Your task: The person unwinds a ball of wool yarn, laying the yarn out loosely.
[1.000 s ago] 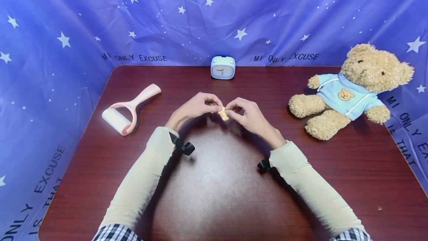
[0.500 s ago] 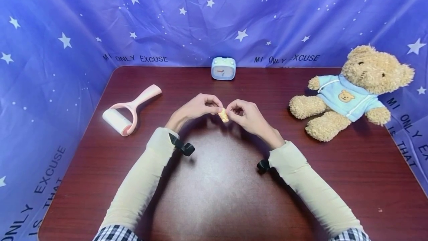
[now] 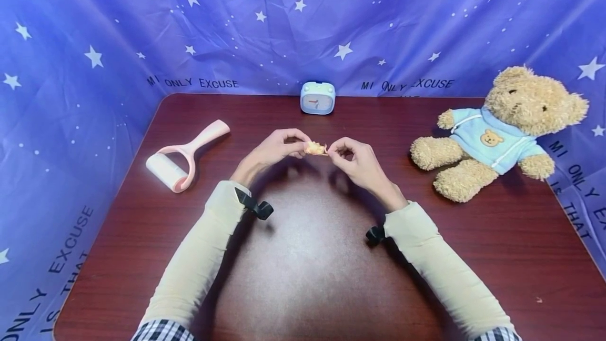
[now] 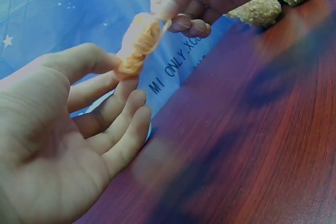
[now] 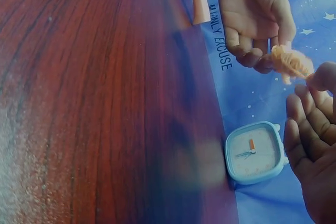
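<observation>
Between the two hands, above the table, is a small fuzzy yellow-orange bundle of yarn point(image 3: 314, 148). My left hand point(image 3: 276, 149) pinches its left end between thumb and forefinger. At the other end, the thumb and forefinger of my right hand point(image 3: 358, 164) pinch a strand or edge drawn out from it. The wound, ridged strands of the yarn bundle point(image 4: 143, 43) show in the left wrist view. In the right wrist view the yarn bundle point(image 5: 290, 62) spans the gap between both sets of fingertips. The left hand's other fingers are loosely bent.
A light blue alarm clock point(image 3: 317, 99) stands behind the hands at the table's back edge. A pink-handled lint roller point(image 3: 189, 151) lies on the left of the dark red wooden table point(image 3: 303, 278). On the right sits a teddy bear point(image 3: 492, 136). A starry blue curtain point(image 3: 265, 46) hangs behind.
The yarn bundle has turned from slanting downward to lying nearly level and looks longer. Both hands have risen slightly in the head view, and the right hand has moved a little to the right.
</observation>
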### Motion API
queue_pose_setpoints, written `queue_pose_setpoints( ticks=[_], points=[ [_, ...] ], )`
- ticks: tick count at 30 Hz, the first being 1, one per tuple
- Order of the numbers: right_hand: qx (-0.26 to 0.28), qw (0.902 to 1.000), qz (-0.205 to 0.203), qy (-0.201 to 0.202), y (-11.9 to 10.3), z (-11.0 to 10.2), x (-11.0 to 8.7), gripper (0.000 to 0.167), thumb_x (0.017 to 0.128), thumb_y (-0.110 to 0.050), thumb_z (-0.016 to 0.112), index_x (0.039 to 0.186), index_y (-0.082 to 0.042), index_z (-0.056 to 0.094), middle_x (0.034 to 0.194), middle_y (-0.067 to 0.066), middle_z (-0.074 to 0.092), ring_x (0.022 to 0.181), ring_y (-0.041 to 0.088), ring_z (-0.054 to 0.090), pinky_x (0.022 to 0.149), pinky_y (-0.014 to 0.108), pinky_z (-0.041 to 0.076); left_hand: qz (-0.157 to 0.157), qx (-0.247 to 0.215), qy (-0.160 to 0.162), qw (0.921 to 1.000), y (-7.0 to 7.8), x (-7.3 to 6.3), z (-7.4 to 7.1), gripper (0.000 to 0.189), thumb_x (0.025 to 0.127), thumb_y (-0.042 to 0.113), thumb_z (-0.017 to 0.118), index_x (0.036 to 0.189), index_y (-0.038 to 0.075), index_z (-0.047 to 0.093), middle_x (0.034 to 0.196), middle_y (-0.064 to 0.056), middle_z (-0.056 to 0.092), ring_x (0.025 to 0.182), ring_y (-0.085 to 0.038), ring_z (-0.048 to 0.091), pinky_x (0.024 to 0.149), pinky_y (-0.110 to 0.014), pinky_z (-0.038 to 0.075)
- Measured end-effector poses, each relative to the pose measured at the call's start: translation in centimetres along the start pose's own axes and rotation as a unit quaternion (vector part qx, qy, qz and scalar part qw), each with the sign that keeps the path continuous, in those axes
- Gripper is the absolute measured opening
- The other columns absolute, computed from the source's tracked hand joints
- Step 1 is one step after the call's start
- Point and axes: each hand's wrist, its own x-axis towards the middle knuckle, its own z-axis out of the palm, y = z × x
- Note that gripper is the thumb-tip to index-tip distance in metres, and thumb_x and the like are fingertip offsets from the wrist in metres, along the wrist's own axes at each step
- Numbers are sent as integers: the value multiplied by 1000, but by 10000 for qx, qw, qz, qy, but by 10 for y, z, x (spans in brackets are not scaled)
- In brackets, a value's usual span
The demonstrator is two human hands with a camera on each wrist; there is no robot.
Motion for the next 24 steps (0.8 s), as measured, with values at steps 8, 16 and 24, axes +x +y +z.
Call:
queue_pose_setpoints(
  ticks=[8,16,24],
  points=[
    [212,9983,210,491,-9,-10,4,6,89,-3,64,92,1,66,81,14,66,70,4,55,62,14,48,73,350,606,9975,-3,-1,-8,20,92,2,59,109,-9,60,87,-9,64,82,-23,63,86,-48,56],
    [484,9946,215,889,-28,-29,4,10,89,2,62,92,11,63,80,27,62,67,2,55,60,12,47,47,-46,899,9959,-4,-9,-24,21,92,-1,58,110,-10,58,92,-10,64,86,-29,66,90,-53,53],
    [487,9914,309,1176,-12,-41,4,11,90,-1,62,91,11,63,76,22,62,65,8,57,57,13,46,201,-593,1141,9915,-7,-17,-39,15,90,-3,59,105,-7,59,94,-9,64,82,-17,67,85,-37,58]
  ],
)
